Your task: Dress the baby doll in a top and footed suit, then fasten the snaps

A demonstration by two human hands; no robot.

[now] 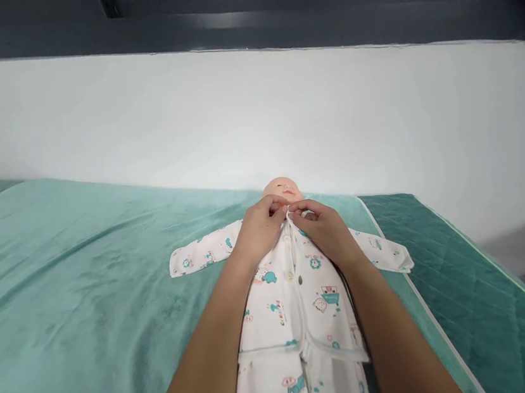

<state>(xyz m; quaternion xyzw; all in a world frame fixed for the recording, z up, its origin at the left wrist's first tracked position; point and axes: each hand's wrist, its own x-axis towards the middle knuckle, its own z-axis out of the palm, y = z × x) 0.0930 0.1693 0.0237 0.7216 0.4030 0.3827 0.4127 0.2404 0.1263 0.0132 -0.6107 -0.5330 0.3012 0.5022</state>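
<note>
A baby doll (282, 186) lies on its back, dressed in a white baby jacket (276, 309) printed with small animals and teal figures. Its sleeves stretch out to both sides. At the jacket's neck, my left hand (265, 225) pinches one front edge near the collar. My right hand (319, 224) pinches the opposite edge, and the fingertips of both hands nearly meet below the doll's chin. Pale buttons (290, 276) run down the front opening, which hangs apart lower down. Matching printed pants (271, 390) show under the jacket's hem.
A teal blanket (85, 275) with soft wrinkles covers the bed. On the right, a darker quilted mattress cover (447, 263) shows beyond the blanket's edge. A white wall (233, 111) rises behind the doll's head, below a dark window frame (270, 26) with metal bars.
</note>
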